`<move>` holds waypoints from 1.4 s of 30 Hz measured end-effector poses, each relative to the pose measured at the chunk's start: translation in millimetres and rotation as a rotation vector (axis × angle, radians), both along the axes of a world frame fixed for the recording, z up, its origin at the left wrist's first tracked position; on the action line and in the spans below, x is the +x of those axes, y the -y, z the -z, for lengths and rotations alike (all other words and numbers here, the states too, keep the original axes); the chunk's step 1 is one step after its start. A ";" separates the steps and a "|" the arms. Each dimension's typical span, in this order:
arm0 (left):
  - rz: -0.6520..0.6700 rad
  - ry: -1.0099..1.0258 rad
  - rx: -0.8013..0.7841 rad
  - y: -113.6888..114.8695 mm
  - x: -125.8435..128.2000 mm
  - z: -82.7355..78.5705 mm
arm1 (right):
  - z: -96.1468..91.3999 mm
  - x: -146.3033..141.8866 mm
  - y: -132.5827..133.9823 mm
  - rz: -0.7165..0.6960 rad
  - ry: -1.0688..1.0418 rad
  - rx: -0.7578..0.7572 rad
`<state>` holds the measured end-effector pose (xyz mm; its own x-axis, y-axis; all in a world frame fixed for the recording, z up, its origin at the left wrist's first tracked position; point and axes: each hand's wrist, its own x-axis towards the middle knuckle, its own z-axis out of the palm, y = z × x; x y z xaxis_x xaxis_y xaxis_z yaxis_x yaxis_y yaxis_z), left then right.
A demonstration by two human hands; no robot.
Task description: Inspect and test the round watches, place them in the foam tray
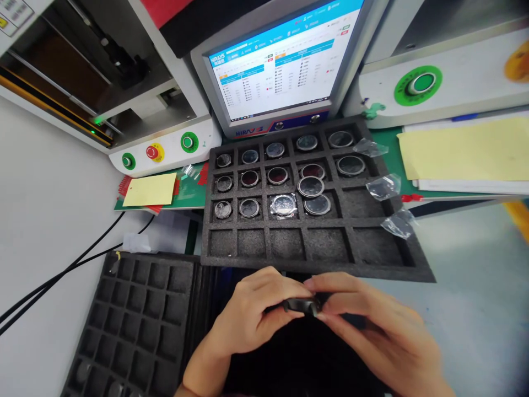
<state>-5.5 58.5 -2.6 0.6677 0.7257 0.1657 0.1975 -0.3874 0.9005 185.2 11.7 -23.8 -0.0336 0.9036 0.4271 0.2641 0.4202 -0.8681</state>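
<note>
Both my hands low in view, just below near edge of foam tray (314, 264), meeting at centre. My left hand (252, 317) enters from bottom, forearm angled up and right, wrist bent, fingers curled inward, thumb on top. My right hand (372, 325) comes from lower right, back of hand up, slightly blurred, fingers extended toward left. Fingertips of both pinch same small dark part (303, 304) between them, one hand at each end. Both forearms bare.

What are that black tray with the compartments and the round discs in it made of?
Tray: looks like black foam, matte and grainy, with soft-edged dividers. Discs: seemingly metal rims, shiny and silvery, around dark glassy centres that catch reflections; one sits in a clear, crinkled plastic wrapper.
</note>
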 end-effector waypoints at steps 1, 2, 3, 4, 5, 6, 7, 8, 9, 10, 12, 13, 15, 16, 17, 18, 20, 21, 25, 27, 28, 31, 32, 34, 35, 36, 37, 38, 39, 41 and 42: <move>0.000 0.010 -0.005 0.5 0.4 0.4 | -0.2 1.0 -1.1 -0.020 0.002 0.015; -0.001 0.020 -0.011 1.1 1.0 0.6 | 0.0 1.7 -2.2 -0.033 0.002 0.032; -0.006 0.030 -0.017 1.7 1.8 0.8 | 0.4 1.9 -3.1 -0.037 -0.001 0.055; -0.013 0.041 -0.023 2.2 2.7 1.0 | 1.0 1.6 -3.9 -0.040 -0.007 0.079; -0.021 0.053 -0.028 2.5 3.7 1.3 | 1.8 0.9 -4.5 -0.036 -0.019 0.102; -0.029 0.066 -0.030 2.7 4.6 1.6 | 2.7 -0.1 -4.7 -0.023 -0.044 0.114; -0.035 0.076 -0.031 2.8 5.3 1.9 | 3.7 -1.3 -4.6 -0.003 -0.080 0.119; -0.039 0.084 -0.029 2.8 5.9 2.4 | 4.6 -2.6 -4.3 0.018 -0.116 0.120; -0.039 0.090 -0.028 2.7 6.1 2.9 | 5.4 -3.9 -3.6 0.035 -0.137 0.121; -0.037 0.091 -0.029 2.6 6.2 3.4 | 6.2 -5.0 -2.7 0.050 -0.147 0.134; -0.032 0.086 -0.037 2.1 5.9 4.3 | 7.6 -6.4 -0.8 0.071 -0.126 0.184; -0.030 0.080 -0.047 1.8 5.7 4.7 | 8.2 -6.7 0.0 0.085 -0.101 0.212; -0.026 0.068 -0.075 0.8 5.9 5.5 | 9.4 -6.3 0.5 0.120 -0.071 0.244; -0.021 0.063 -0.087 0.3 6.3 5.8 | 9.8 -5.3 0.2 0.134 -0.065 0.246; -0.018 0.059 -0.097 -0.3 7.0 6.1 | 9.9 -3.9 -0.6 0.141 -0.062 0.246; -0.016 0.057 -0.104 -0.7 7.8 6.4 | 9.8 -1.9 -1.6 0.140 -0.060 0.246; -0.015 0.049 -0.103 -1.0 10.0 6.9 | 8.6 3.4 -4.2 0.122 -0.044 0.242; -0.018 0.042 -0.098 -0.8 11.2 7.1 | 7.7 6.3 -5.3 0.114 -0.022 0.245; -0.023 0.024 -0.050 2.5 17.5 6.3 | 4.0 13.6 -4.0 0.143 0.145 0.280; -0.048 0.002 -0.028 4.0 20.7 4.6 | 4.0 14.0 2.0 0.199 0.219 0.315; -0.103 -0.017 -0.027 4.1 21.9 3.6 | 5.1 14.6 6.1 0.221 0.246 0.333; -0.519 0.016 -0.040 0.3 23.2 2.0 | 13.8 24.9 18.4 0.261 0.299 0.321; -0.667 0.070 -0.051 -2.2 22.9 2.4 | 18.7 32.3 20.5 0.333 0.280 0.264; -0.808 0.183 -0.113 -7.7 22.1 4.6 | 30.4 51.9 18.4 0.604 0.159 0.108; -0.793 0.211 -0.177 -10.0 22.1 6.3 | 36.7 62.7 14.0 0.747 0.075 0.023; -0.743 0.218 -0.254 -11.8 22.6 8.1 | 42.7 73.1 7.6 0.848 0.001 -0.051; -0.690 0.214 -0.326 -13.0 23.7 10.0 | 48.3 82.2 -0.1 0.896 -0.050 -0.110; -0.648 0.208 -0.376 -13.6 25.3 11.7 | 52.9 89.4 -8.5 0.896 -0.070 -0.158; -0.614 0.200 -0.401 -13.6 27.2 13.1 | 56.5 94.6 -16.8 0.863 -0.061 -0.204; -0.535 0.170 -0.379 -12.9 31.0 14.9 | 59.7 98.9 -29.9 0.825 -0.038 -0.276; -0.491 0.153 -0.359 -12.4 32.5 15.3 | 59.1 98.5 -33.7 0.825 -0.021 -0.285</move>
<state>27.0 70.8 -17.9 0.2304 0.9700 -0.0782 0.1338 0.0480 0.9898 283.7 45.4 -82.9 0.6840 0.7083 0.1745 0.3714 -0.1322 -0.9190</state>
